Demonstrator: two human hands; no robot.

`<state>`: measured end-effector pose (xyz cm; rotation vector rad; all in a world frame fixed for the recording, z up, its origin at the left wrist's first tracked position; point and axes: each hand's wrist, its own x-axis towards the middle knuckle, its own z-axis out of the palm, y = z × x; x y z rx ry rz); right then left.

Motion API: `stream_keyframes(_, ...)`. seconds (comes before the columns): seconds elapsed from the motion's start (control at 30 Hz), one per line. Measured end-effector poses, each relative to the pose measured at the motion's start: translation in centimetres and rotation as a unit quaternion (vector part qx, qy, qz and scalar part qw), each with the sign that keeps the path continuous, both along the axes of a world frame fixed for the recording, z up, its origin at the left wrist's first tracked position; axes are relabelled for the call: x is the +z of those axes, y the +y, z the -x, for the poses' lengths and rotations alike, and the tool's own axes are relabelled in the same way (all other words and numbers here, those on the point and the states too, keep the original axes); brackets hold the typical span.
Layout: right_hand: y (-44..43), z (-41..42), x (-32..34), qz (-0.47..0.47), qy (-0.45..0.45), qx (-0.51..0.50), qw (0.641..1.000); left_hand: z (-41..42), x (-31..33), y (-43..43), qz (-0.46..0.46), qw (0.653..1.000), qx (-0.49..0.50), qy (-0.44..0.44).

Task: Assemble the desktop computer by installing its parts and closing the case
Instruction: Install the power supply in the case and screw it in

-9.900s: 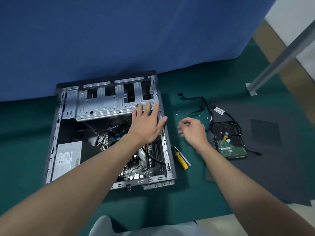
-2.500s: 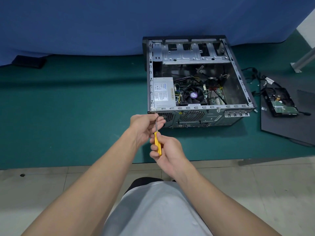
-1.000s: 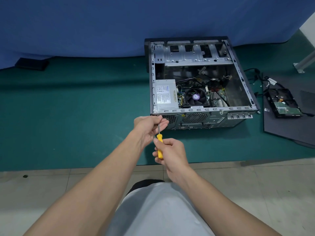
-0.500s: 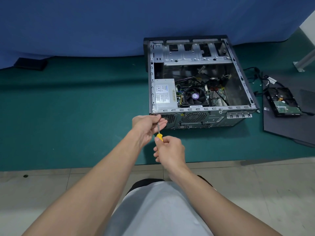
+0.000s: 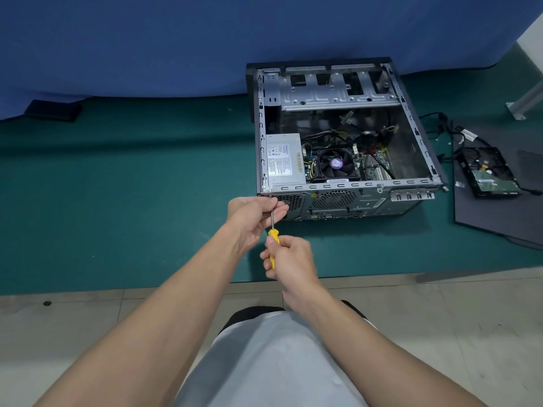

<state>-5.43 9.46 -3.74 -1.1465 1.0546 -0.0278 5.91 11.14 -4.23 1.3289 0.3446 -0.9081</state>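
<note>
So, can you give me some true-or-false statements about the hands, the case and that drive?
The right hand grips the screwdriver by its yellow handle. True.
The case is closed. False: it lies open, with the fan showing inside.
The drive sits inside the case. False: it lies outside, on the dark panel right of the case.
The left hand pinches the screwdriver shaft by the case's near corner. True.

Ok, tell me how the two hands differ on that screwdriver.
The left hand pinches the screwdriver by its metal shaft; the right hand wraps its yellow handle. The left hand sits at the case corner; the right hand is nearer the body. Both hold one tool.
</note>
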Motion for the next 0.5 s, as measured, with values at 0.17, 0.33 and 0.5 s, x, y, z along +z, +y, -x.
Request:
stream_keyframes(0.17,-0.6,0.4,0.4,-0.337,-0.154,-0.117,0.922,-0.1,0.3,0.1,0.003,1.0,0.009,0.006)
stream_keyframes(0.33,0.5,0.1,-0.3,0.198,0.083,0.092,0.972,0.3,0.2,-0.5,-0.022,0.999,0.028,-0.013)
stream_keyframes(0.5,0.4,-0.4,-0.6,-0.029,-0.019,-0.012,0.999,0.2,0.3,0.0,-0.001,1.0,0.009,-0.008)
